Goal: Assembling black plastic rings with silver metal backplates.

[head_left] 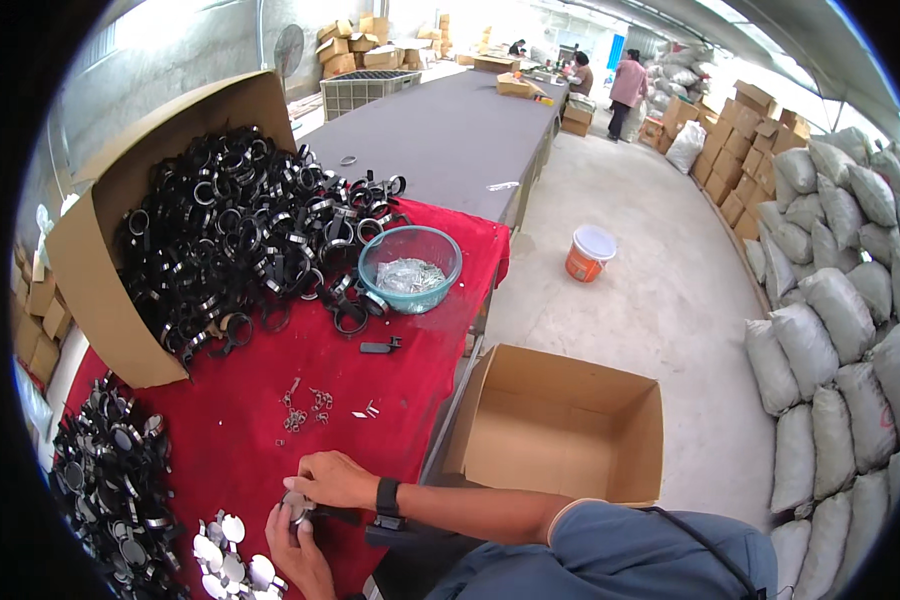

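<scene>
A small round metallic piece (pixel 296 504) is held low on the table's near side, between the right hand (pixel 336 481) and the left hand (pixel 300 560). The right hand's fingers are bent down over it, nearly closed; the left hand's thumb and fingers are spread slightly around its near side. Whether anything else is gripped cannot be told, since the fingers cover much of it. The piece is probably best steadied by the left hand at its edge, with light, even pressure from the right, so that its face is not scuffed. The red cloth (pixel 220 395) likely gives some cushioning. On it, small metal clips (pixel 295 420) are scattered ahead, silver discs (pixel 232 527) are heaped beside the left hand, and black ring parts (pixel 240 220) are spilled from a tipped carton (pixel 105 270), near a teal bowl (pixel 411 243). Beyond, a long grey tabletop (pixel 420 130) is seen; stacked sacks (pixel 810 340) are ranged along the right.
</scene>
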Motion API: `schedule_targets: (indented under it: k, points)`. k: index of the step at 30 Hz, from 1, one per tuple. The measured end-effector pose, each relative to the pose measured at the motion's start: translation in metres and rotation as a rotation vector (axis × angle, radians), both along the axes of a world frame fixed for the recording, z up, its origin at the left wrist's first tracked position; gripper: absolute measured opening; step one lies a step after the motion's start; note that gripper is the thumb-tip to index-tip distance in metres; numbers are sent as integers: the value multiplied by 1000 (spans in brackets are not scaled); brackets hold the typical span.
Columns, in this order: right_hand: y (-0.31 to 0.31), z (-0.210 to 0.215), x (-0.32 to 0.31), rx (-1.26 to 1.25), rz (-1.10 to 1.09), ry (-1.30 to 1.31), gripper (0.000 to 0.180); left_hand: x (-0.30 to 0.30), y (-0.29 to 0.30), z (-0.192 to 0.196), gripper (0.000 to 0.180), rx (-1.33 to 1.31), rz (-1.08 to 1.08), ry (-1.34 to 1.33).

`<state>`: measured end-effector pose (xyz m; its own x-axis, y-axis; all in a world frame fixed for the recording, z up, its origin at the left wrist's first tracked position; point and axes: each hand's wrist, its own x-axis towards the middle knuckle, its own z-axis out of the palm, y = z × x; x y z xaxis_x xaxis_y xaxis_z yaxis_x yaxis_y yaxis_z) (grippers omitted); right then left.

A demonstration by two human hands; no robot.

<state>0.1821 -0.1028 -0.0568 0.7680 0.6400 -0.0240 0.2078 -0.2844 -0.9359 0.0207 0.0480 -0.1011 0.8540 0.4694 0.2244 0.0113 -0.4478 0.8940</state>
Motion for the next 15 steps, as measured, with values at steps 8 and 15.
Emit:
schedule_targets:
  k: [8,15]
  points:
    - [-8,-5,-4,170,123,447,40,-7,-15,72,65,460,-208,25]
    - [-27,49,-29,236,-123,-210,29,17,-47,99,62,-386,-20,-119]
